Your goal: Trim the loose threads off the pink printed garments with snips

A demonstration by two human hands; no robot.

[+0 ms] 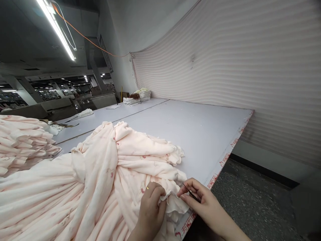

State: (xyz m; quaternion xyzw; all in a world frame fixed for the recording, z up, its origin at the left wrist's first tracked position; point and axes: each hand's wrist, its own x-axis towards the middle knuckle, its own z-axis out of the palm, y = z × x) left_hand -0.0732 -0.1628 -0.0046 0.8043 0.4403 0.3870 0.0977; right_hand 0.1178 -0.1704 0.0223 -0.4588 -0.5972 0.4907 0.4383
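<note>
A large heap of pale pink plush fabric (100,170) with small red and grey printed motifs lies gathered at the table's near side. My left hand (151,209), a gold ring on one finger, pinches the fabric near its pale edge. Just right of it, my right hand (200,201) is closed around a thin dark pointed tool (192,193); most of it is hidden in the fingers, so its kind is unclear. The fingertips of that hand are close to the fabric edge (175,202), and I cannot tell whether they touch it.
Another pile of pale pink fabric (22,144) sits at the left. Across the grey-white table (200,124) are stacks of folded cloth (142,94) at the far end. Red-printed tape (225,159) runs along the right edge. A striped sheet (225,60) hangs behind; dark speckled floor (240,194) lies right.
</note>
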